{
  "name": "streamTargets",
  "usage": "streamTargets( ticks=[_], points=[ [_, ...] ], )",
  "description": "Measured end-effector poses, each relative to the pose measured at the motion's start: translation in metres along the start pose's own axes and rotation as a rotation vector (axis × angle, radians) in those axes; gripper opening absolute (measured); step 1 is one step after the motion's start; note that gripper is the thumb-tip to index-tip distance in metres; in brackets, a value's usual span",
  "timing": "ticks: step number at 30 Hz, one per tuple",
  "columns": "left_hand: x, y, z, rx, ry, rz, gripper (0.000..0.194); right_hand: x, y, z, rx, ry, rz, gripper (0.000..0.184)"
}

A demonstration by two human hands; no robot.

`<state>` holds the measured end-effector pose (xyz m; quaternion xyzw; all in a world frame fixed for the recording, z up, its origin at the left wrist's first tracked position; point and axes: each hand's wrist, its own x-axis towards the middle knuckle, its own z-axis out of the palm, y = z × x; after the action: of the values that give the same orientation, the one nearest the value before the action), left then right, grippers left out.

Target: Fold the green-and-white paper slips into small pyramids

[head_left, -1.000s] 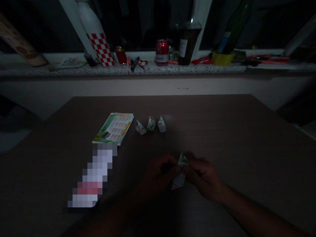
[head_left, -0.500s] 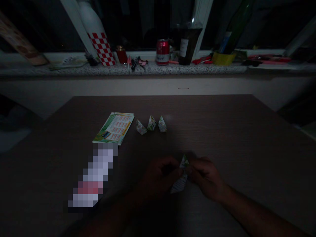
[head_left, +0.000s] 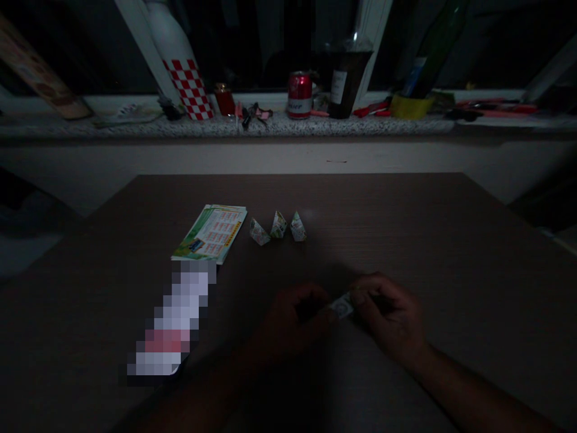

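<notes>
Both my hands meet low over the dark wooden table (head_left: 406, 210), pinching a small folded piece of printed paper (head_left: 341, 306) between them. My left hand (head_left: 295, 319) holds its left end with curled fingers. My right hand (head_left: 390, 316) grips its right end, fingers closed over it. Only a small pale patch of the paper shows between the fingertips. Farther back lie three little folded paper shapes (head_left: 278, 227) in a row, with a stack of printed leaflets (head_left: 211, 233) to their left.
A blurred-out flat object (head_left: 174, 319) lies at the left of the table. Behind the table a stone windowsill (head_left: 252, 126) carries a red can (head_left: 300, 95), a dark bottle (head_left: 345, 78), a checkered container (head_left: 187, 84), a green bottle (head_left: 428, 54) and small tools.
The paper stood upright with a tail hanging down; now it is pressed small and flat between my fingertips. My right hand has shifted slightly right and over it.
</notes>
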<state>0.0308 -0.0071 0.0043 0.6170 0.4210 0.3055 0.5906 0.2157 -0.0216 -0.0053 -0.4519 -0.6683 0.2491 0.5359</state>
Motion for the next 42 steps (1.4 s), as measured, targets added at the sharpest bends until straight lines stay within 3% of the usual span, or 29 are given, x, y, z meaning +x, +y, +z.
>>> streamTargets(
  ticks=[3,7,12,22,30,36,42],
  points=[
    [0.003,-0.002,-0.002,-0.106,0.087,-0.038,0.021,0.002,0.001,-0.001,0.061,0.071,-0.006,0.009],
    [0.01,-0.005,-0.005,-0.343,0.206,-0.046,0.031,0.004,-0.001,0.0,0.141,-0.005,-0.059,0.011],
    [0.012,-0.013,-0.003,-0.525,0.168,0.003,0.027,0.005,-0.001,0.002,0.11,-0.105,-0.073,0.011],
    [0.004,-0.008,0.0,-0.21,0.152,0.037,0.023,0.006,-0.004,0.008,0.137,-0.269,-0.084,0.013],
    [0.007,-0.007,0.004,-0.44,0.112,-0.125,0.025,0.004,-0.001,0.01,0.054,-0.264,-0.014,0.011],
    [0.013,-0.008,0.002,-0.589,0.188,-0.077,0.018,0.003,-0.002,0.013,0.007,-0.38,0.09,0.01],
    [0.015,-0.012,0.004,-0.581,0.192,-0.009,0.015,0.002,-0.001,0.016,-0.048,-0.401,0.166,0.012]
  ],
)
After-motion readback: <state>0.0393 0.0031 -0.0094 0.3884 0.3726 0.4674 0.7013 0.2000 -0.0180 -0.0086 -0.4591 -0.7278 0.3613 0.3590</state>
